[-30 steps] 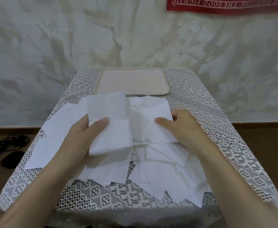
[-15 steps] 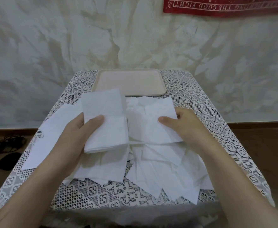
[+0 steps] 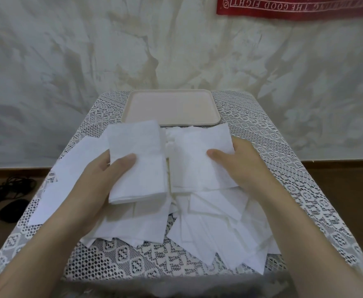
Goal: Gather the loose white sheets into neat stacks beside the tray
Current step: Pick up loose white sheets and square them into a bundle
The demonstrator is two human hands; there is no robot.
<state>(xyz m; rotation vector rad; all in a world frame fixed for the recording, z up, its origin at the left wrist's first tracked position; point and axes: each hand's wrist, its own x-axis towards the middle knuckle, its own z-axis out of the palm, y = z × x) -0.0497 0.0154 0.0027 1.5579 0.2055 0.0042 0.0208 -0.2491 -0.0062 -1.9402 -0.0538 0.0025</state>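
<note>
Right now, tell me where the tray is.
In the head view, the tray sits at the far middle of the lace-covered table, just beyond the loose white sheets.

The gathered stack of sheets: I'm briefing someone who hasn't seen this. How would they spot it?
On the lace-covered table, near the beige tray, lie scattered white sheets. The left hand grips the stack, thumb on top. Unlike the loose single sheets around it, its near edge shows several aligned layers.

Lace tablecloth point(image 3: 283, 168) and wall banner point(image 3: 294, 7) suggest a home.
</note>
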